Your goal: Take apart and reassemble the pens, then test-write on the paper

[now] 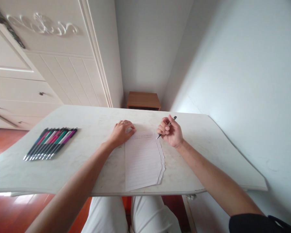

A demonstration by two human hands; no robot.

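A sheet of lined paper [143, 161] lies on the white table, with a few lines of faint handwriting near its top. Its right edge is torn and ragged, and a second torn edge shows beneath. My left hand [123, 132] rests palm down at the paper's upper left corner, fingers loosely bent and thumb apart from them; a ring is on one finger. Closed around a dark pen [173, 120], my right hand [171, 131] sits at the paper's upper right. The pen tilts, its tip down near the torn edge; whether it touches cannot be made out.
Several colored pens [50, 142] lie side by side at the left of the white table [87, 174]. A white cabinet [63, 55] stands behind on the left, a wall [244, 81] on the right. Beyond the far edge is a small brown wooden stand [143, 99].
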